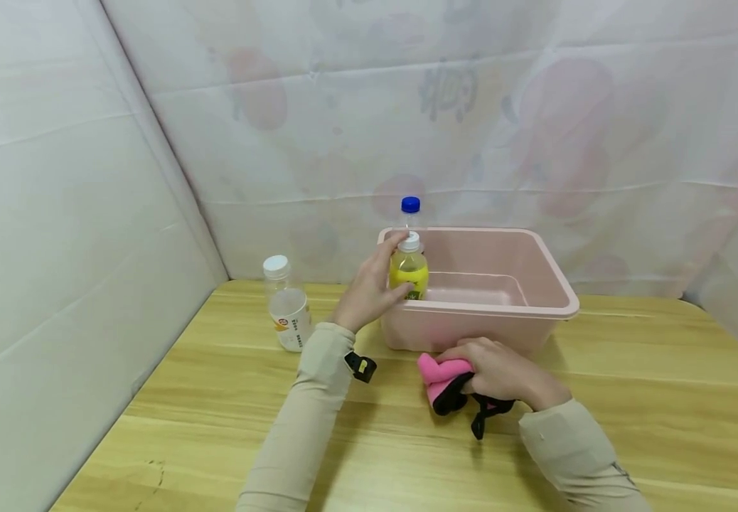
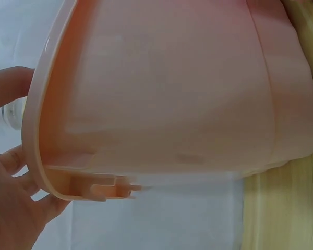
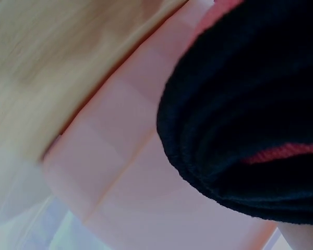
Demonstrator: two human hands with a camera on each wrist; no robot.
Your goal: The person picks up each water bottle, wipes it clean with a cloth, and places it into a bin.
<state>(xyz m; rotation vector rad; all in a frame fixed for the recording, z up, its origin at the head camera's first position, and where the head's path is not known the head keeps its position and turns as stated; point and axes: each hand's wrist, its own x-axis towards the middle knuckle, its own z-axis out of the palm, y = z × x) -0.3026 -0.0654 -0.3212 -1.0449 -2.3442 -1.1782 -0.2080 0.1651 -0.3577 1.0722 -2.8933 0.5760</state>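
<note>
Inside the left end of a pale pink plastic tub (image 1: 478, 323) is a yellow-labelled bottle (image 1: 410, 267) with a white cap. My left hand (image 1: 369, 288) reaches over the tub's left rim, fingers spread about this bottle, the index finger by the cap and the thumb across the label. The tub's near wall hides the bottle's base. A clear bottle with a blue cap (image 1: 410, 205) stands behind it. In front of the tub, my right hand (image 1: 493, 370) grips a folded pink and black fabric piece (image 1: 442, 373) with a black strap; its dark folds (image 3: 224, 130) fill the right wrist view.
Left of the tub stands a clear bottle with a white cap (image 1: 289, 313) and a white label. Everything rests on a wood-grain table (image 1: 215, 427). White printed sheeting (image 1: 330, 107) hangs behind the table and along its sides.
</note>
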